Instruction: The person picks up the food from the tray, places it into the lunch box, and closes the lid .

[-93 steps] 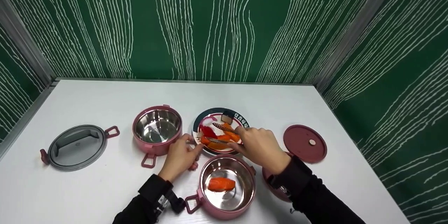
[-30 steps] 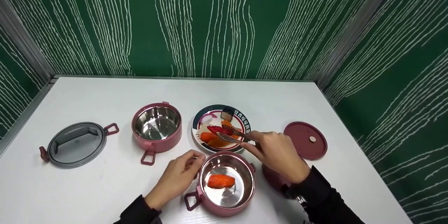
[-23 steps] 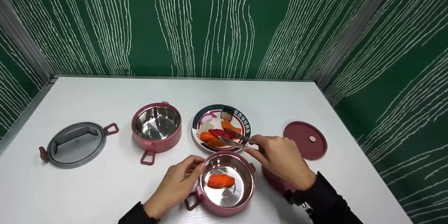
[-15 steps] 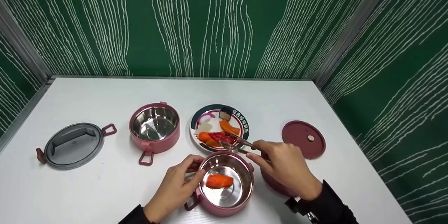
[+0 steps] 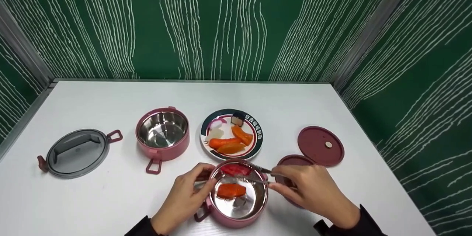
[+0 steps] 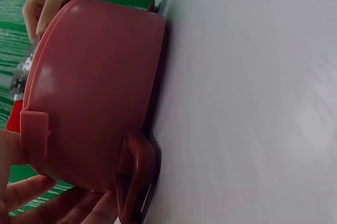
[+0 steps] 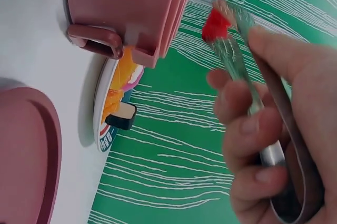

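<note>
My left hand (image 5: 186, 195) holds the near pink pot (image 5: 236, 222), its thumb at the rim and its fingers along the outer wall. In the left wrist view those fingers curve beside the pot's wall (image 6: 100, 81). My right hand (image 5: 313, 188) grips metal tongs (image 7: 274, 153). Between the tongs' tips is a soft-looking red food piece (image 5: 236, 170), seen over the far part of the pot's opening. The right wrist view shows the red piece (image 7: 215, 26) above rim height. An orange food piece (image 5: 231, 191) lies on the pot's steel bottom.
Just behind the pot, a dark-rimmed plate (image 5: 206, 147) bears orange, pale and black-edged food pieces. A second pink pot (image 5: 164, 151) stands to the left, with a grey handled lid (image 5: 79, 155) beyond it. Two dark red round lids (image 5: 320, 145) lie on the right.
My right hand has carried the red piece in the tongs from the plate toward me, over the near pot. My left hand has moved from beside the plate onto that pot.
</note>
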Demonstrator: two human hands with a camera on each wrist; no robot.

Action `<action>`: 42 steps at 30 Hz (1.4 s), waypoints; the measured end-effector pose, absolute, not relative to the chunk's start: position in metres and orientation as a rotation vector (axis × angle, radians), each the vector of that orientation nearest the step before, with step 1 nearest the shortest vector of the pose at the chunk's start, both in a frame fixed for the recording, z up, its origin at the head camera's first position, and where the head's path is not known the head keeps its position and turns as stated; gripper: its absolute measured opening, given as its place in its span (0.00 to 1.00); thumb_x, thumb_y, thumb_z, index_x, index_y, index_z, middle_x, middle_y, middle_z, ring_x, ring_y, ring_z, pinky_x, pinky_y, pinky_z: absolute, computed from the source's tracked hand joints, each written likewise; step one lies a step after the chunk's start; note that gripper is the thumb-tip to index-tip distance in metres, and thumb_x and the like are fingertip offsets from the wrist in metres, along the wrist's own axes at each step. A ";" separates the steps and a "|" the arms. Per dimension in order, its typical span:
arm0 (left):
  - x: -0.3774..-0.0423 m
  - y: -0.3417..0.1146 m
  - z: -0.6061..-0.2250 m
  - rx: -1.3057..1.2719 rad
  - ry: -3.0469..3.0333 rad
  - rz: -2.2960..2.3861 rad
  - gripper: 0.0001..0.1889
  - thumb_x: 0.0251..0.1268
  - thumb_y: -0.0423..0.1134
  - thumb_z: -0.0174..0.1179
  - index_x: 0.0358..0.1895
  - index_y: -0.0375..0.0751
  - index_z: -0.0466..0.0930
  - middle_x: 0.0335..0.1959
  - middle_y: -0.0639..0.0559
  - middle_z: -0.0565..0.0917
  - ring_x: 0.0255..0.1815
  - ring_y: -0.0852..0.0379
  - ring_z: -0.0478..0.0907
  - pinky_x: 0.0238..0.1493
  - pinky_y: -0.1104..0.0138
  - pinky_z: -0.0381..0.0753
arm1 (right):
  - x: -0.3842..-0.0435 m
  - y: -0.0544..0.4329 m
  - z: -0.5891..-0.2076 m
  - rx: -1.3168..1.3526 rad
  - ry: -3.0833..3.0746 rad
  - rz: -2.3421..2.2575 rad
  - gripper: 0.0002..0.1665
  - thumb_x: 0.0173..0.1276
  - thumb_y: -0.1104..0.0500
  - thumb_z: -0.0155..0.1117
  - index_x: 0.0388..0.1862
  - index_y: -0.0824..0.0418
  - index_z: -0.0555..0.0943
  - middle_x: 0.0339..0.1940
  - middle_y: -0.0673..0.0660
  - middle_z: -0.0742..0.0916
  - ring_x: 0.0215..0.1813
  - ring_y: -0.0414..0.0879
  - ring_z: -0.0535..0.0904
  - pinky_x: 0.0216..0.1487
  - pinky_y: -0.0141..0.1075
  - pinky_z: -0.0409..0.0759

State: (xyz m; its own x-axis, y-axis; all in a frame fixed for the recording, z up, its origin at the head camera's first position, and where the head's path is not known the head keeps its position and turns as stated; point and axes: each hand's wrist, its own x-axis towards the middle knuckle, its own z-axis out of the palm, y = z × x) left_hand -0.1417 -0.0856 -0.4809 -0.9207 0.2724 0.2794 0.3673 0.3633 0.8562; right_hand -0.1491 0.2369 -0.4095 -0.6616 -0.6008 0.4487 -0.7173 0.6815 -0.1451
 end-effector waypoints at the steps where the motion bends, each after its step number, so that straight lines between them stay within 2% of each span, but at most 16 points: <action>1: -0.142 -0.086 -0.481 -0.592 -2.517 -1.618 0.11 0.76 0.45 0.61 0.56 0.50 0.81 0.49 0.60 0.87 0.51 0.60 0.85 0.58 0.57 0.83 | -0.148 0.238 -0.409 1.068 -2.531 0.444 0.12 0.66 0.42 0.73 0.40 0.47 0.87 0.23 0.34 0.79 0.25 0.27 0.70 0.24 0.25 0.70; 4: -0.142 -0.087 -0.481 -0.581 -2.522 -1.649 0.11 0.76 0.46 0.61 0.56 0.50 0.81 0.49 0.59 0.87 0.51 0.59 0.85 0.56 0.59 0.84 | -0.147 0.240 -0.409 1.169 -2.546 0.446 0.12 0.67 0.41 0.73 0.40 0.46 0.86 0.21 0.34 0.76 0.24 0.26 0.67 0.24 0.22 0.64; 13: -0.142 -0.090 -0.482 -0.564 -2.537 -1.743 0.11 0.78 0.47 0.58 0.56 0.49 0.80 0.50 0.56 0.87 0.53 0.56 0.84 0.56 0.61 0.84 | -0.152 0.233 -0.401 1.345 -2.719 0.461 0.12 0.67 0.36 0.70 0.38 0.40 0.89 0.19 0.31 0.70 0.22 0.24 0.62 0.22 0.19 0.57; 21: -0.141 -0.091 -0.484 -0.569 -2.534 -1.759 0.11 0.78 0.48 0.58 0.55 0.50 0.80 0.49 0.58 0.87 0.53 0.57 0.84 0.56 0.61 0.84 | -0.150 0.219 -0.388 1.325 -2.858 0.292 0.16 0.65 0.34 0.70 0.36 0.42 0.91 0.14 0.33 0.69 0.19 0.27 0.64 0.19 0.27 0.59; 28: -0.143 -0.089 -0.482 -0.574 -2.531 -1.773 0.12 0.78 0.48 0.59 0.56 0.50 0.80 0.50 0.56 0.87 0.53 0.56 0.83 0.57 0.60 0.84 | -0.140 0.211 -0.382 1.270 -2.844 0.137 0.14 0.61 0.35 0.74 0.34 0.42 0.91 0.16 0.37 0.81 0.19 0.33 0.71 0.17 0.31 0.59; 33: -0.144 -0.088 -0.483 -0.566 -2.539 -1.759 0.12 0.77 0.47 0.59 0.57 0.50 0.80 0.50 0.54 0.87 0.52 0.57 0.83 0.55 0.61 0.84 | -0.140 0.206 -0.384 1.218 -2.855 0.072 0.13 0.58 0.36 0.76 0.28 0.41 0.88 0.13 0.38 0.75 0.16 0.36 0.67 0.16 0.32 0.60; 36: -0.144 -0.087 -0.483 -0.577 -2.543 -1.760 0.12 0.78 0.46 0.59 0.57 0.49 0.80 0.50 0.54 0.87 0.53 0.56 0.83 0.56 0.61 0.84 | -0.140 0.206 -0.386 1.208 -2.860 0.058 0.15 0.57 0.35 0.76 0.27 0.42 0.87 0.13 0.38 0.73 0.16 0.36 0.66 0.16 0.33 0.59; 42: -0.144 -0.087 -0.483 -0.582 -2.551 -1.748 0.12 0.78 0.47 0.58 0.57 0.50 0.80 0.49 0.56 0.87 0.53 0.57 0.83 0.57 0.60 0.84 | -0.141 0.211 -0.380 1.216 -2.908 0.171 0.19 0.60 0.32 0.73 0.35 0.44 0.90 0.14 0.36 0.72 0.18 0.33 0.66 0.17 0.32 0.61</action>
